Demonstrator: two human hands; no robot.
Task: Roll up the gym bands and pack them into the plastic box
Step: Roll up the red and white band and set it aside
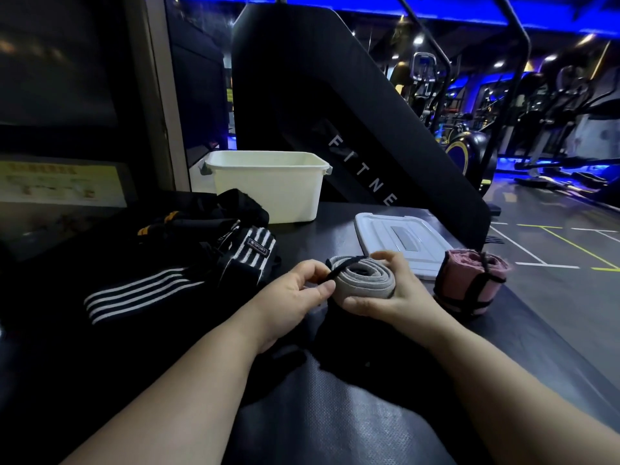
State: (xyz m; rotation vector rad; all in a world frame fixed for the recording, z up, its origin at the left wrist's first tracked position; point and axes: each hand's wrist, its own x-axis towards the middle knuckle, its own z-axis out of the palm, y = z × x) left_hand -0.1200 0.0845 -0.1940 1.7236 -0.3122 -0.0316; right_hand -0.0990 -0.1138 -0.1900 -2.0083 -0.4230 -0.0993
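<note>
Far left on the bench [318, 229]: striped black bands [174, 283] in a loose heap, not yet rolled. Behind them is the plastic box [268, 186], open; I only see its upper inner wall, so I can't tell what's inside. Left hand [302, 286] fingers pinch the black strap [335, 271], probably to tie the grey band [365, 280]. Right hand [392, 297] fingers curl round that coil so it doesn't unwind. Lid [402, 243] lies flat beside it, clear of the box. Pink band [469, 283] far right, rolled and strapped, ready to pack.
</note>
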